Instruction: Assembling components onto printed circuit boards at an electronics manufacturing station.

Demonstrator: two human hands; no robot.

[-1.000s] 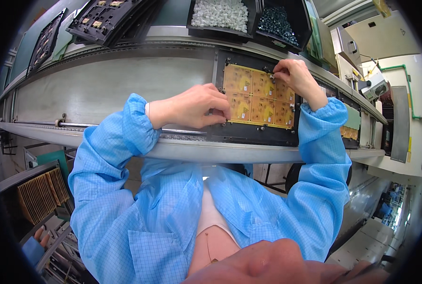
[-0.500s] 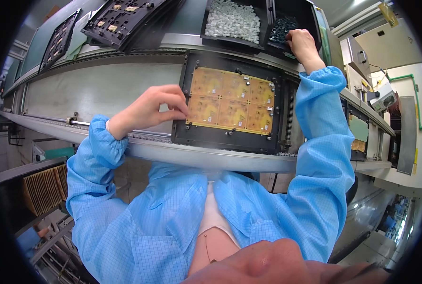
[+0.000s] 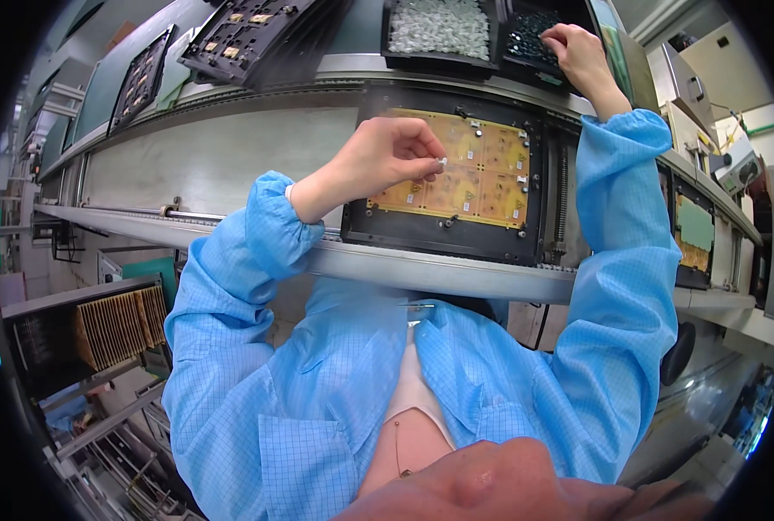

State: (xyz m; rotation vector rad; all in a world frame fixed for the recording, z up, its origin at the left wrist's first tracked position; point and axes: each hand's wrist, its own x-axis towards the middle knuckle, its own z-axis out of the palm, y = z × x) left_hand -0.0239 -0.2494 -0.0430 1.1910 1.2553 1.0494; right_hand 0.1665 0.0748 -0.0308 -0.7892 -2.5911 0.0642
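Observation:
My left hand (image 3: 378,161) is over the left part of a yellow-brown circuit board panel (image 3: 482,198), its thumb and fingertips pinching a small white connector-like piece (image 3: 441,164). The panel sits in a black carrier frame (image 3: 395,237) on the conveyor and bears several small white and dark parts. My right hand (image 3: 580,59) is at a black bin holding small dark parts (image 3: 526,33). Its thumb and fingers are closed together there; what is between them cannot be made out.
Left of the dark parts is a black bin of small clear-white pieces (image 3: 439,30). Black carrier trays (image 3: 235,43) are stacked beyond the conveyor rail (image 3: 196,104), at the far left. Another carrier with a board (image 3: 695,230) stands to the right. A slotted rack (image 3: 122,326) is at lower left.
The whole view has shifted. My left hand has moved from the panel's left edge to over the panel, and a white piece now shows in its fingertips. My right hand stays at the dark parts.

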